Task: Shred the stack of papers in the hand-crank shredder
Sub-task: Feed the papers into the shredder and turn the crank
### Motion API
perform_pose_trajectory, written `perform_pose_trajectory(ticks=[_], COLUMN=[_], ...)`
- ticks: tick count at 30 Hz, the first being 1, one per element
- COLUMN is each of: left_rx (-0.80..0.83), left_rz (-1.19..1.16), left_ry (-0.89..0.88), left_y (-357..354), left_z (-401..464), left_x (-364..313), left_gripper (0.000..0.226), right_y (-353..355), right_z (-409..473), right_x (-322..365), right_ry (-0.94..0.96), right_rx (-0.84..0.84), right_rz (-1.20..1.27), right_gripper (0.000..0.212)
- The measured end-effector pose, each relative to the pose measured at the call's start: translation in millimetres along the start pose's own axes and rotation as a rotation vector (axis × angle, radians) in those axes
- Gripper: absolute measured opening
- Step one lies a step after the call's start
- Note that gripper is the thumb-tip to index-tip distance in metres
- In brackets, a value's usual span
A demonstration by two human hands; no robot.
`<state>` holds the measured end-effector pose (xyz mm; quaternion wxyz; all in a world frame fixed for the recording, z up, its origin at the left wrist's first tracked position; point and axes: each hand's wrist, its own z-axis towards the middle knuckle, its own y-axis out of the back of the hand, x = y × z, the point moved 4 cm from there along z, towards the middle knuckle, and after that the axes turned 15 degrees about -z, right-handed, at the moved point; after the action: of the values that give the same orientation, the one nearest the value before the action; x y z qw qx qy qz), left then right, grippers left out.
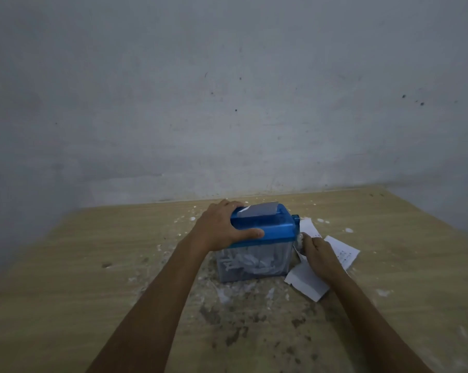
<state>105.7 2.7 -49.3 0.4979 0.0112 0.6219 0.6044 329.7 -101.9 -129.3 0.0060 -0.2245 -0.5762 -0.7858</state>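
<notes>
A small hand-crank shredder (pixel 270 227) with a blue top and a clear bin stands on the wooden table (pixel 93 265). White shreds fill the bin (pixel 254 265). A sheet of paper (pixel 259 210) sticks up out of the slot in the top. My left hand (pixel 222 227) grips the left end of the blue top, thumb along its front. My right hand (pixel 317 254) is at the right side of the shredder and grips the crank, whose handle is mostly hidden by my fingers. Loose white papers (pixel 343 251) lie on the table under and beside my right hand.
A grey wall (pixel 227 103) rises right behind the table's far edge. The tabletop is stained dark in front of the shredder, with white specks and scraps (pixel 224 294) scattered around it.
</notes>
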Motion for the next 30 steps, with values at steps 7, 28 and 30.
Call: perform_pose_trajectory(ticks=[7,28,30], left_rx=[0.006,0.044,0.047], left_rz=[0.008,-0.003,-0.006], left_ry=[0.004,-0.035,-0.035], left_y=[0,2,3], left_z=[2,3,3], left_x=[2,3,2], left_gripper=[0.096,0.095,0.097], right_y=[19,81,76], right_z=[-17,78,87], right_x=[6,37,37], right_ry=[-0.050,-0.092,-0.108], right_rx=[-0.227,-0.358,-0.287], right_rz=[0.360,0.440,0.420], right_gripper=[0.040,0.053,0.055])
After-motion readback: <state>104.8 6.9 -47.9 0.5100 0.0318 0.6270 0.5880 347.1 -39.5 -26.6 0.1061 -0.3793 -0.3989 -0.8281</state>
